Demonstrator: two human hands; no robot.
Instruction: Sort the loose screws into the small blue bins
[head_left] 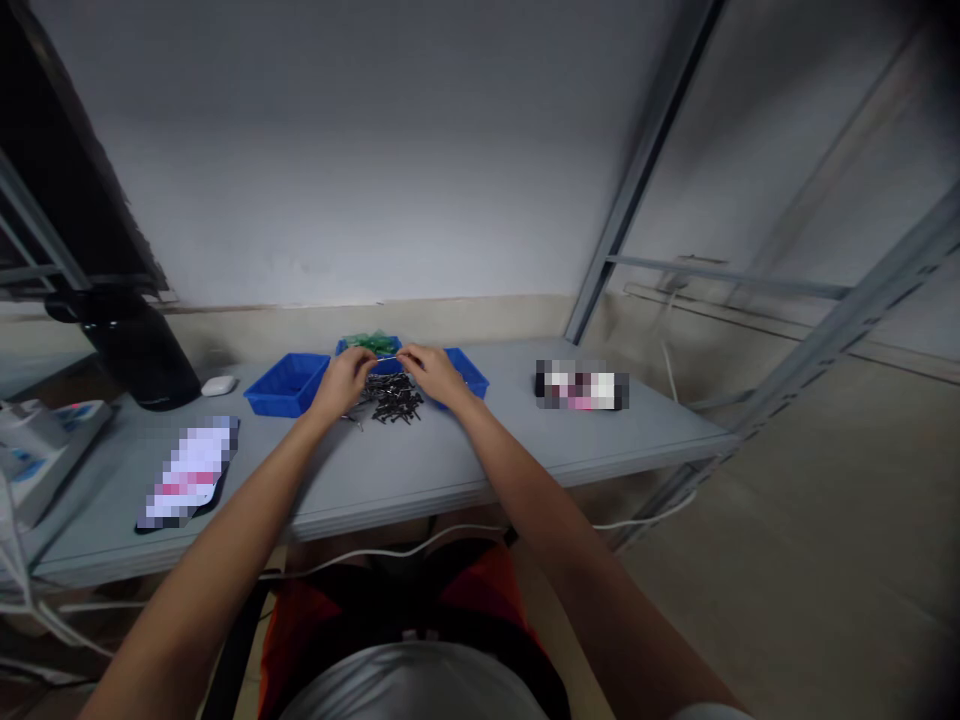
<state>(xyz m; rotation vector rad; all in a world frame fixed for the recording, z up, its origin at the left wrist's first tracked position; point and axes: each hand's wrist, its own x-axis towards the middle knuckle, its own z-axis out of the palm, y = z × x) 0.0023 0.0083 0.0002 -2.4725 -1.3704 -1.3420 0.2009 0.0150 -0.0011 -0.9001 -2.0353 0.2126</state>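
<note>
A thin, pale rod-like piece (387,358) spans the gap between my two hands; it is too small to name more exactly. My left hand (349,376) pinches one end of it. The other end is between the closed fingers of my right hand (430,370). Just below the hands lies a loose heap of dark screw-like pieces (396,400) on the grey table (420,460). Behind the hands is a blue bin with green pieces (371,342) in it. One blue bin (283,402) stands left of my left hand, and another blue bin (474,382) is partly hidden by my right hand.
A phone (191,475), a small white case (219,386), a black flask (139,350) and a white power strip (56,450) occupy the left side. To the right lies a blurred-out object (581,386). A metal upright (637,180) rises at the back right.
</note>
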